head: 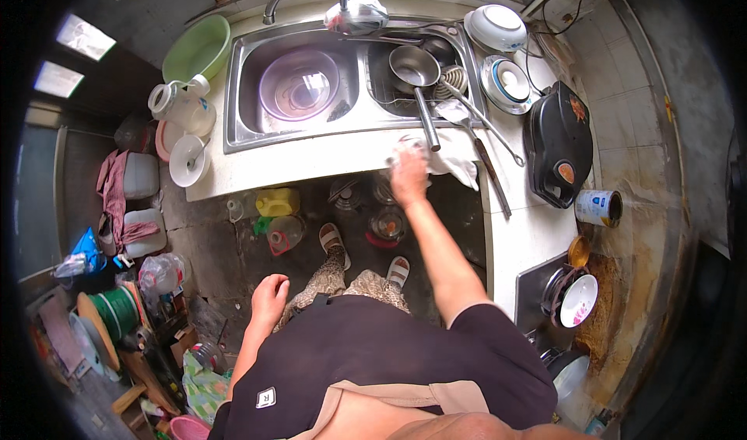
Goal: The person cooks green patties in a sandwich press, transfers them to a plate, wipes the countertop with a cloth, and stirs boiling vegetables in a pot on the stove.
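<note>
My right hand [409, 177] presses a crumpled whitish cloth [458, 161] onto the front edge of the white counter, just below the sink's right basin. The cloth spreads to the right under a saucepan's handle. That metal saucepan [414, 66] rests over the right basin of the steel sink [292, 136], beside a wire coil strainer [452, 82]. A spatula [493, 174] and a long-handled utensil [487, 119] reach out over the counter. My left hand [269, 300] hangs near my waist, empty, with its fingers loosely curled. A clear purple basin [299, 85] sits in the left basin.
A green basin [196, 49], a plastic jug [187, 107] and a white bowl with a spoon [189, 161] stand left. Stacked bowls [496, 28], a black electric griddle [557, 145] and a stove [537, 294] line the right side. Bottles and glass jars [386, 225] stand beneath the counter.
</note>
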Tool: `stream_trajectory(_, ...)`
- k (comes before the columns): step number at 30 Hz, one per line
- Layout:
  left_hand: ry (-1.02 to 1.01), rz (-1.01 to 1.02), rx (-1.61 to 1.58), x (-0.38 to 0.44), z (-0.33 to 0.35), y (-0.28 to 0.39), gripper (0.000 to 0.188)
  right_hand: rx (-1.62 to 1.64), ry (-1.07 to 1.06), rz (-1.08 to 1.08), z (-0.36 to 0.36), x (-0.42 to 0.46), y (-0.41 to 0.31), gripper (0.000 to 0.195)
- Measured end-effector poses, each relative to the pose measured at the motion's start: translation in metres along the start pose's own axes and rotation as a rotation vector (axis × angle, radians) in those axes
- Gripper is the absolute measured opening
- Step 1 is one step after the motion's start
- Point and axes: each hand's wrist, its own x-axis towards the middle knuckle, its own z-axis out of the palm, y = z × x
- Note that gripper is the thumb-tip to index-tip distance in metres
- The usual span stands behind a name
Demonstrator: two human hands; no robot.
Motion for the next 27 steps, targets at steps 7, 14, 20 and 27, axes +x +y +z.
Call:
stream_trajectory(7,0.012,0.203,-0.124,0.051,-0.019,0.02,0.017,-0.46,0.042,-0.078,-0.009,0.012,-0.008,0.047)
stream_trajectory(14,0.098,-0.098,-0.174,0.026,-0.041,-0.043,0.018,-0.277,-0.139,-0.411,0.087,0.005,-0.127,0.061)
stream_trajectory(20,0.234,-0.24,-0.212,0.0,-0.054,-0.075,0.018,-0.097,-0.382,-0.674,0.177,0.019,-0.264,0.065)
stream_trajectory(27,0.159,-0.142,-0.168,0.019,-0.064,-0.067,0.018,-0.157,-0.402,-0.981,0.212,0.025,-0.305,0.048)
